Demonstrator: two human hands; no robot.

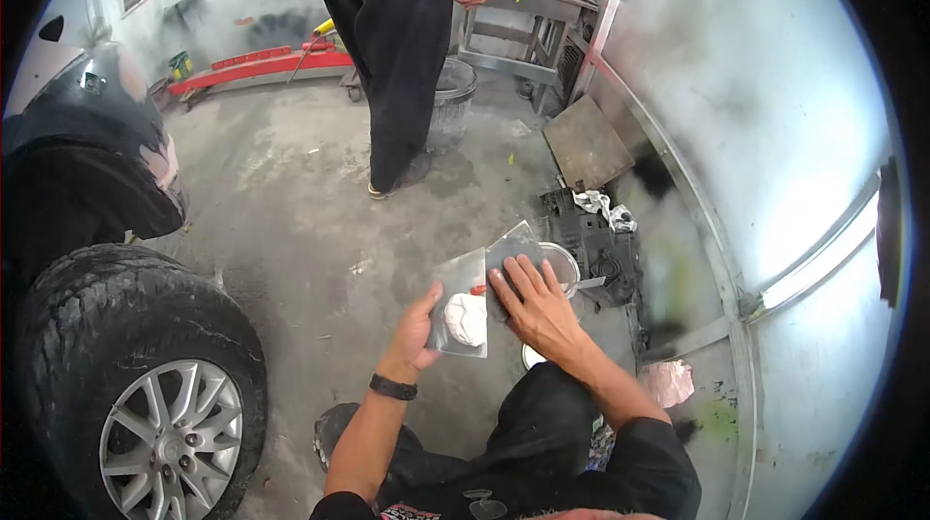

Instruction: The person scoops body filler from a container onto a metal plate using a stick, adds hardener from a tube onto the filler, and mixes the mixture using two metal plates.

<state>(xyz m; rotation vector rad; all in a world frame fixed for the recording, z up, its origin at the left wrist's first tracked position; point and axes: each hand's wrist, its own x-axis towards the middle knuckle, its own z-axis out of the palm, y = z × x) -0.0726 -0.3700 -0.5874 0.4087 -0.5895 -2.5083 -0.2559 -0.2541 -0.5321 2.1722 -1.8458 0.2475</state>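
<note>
Step, judged: mixing body filler [466, 319]. Left hand [415, 331] grip clasps metal mixing board [459, 280]; right hand [539, 305] grip presses dark spreader [508, 254] just above the filler. Next: an even scrape through it.

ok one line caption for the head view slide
Left hand holds a metal plate with white putty; right hand presses a spreader.
</note>
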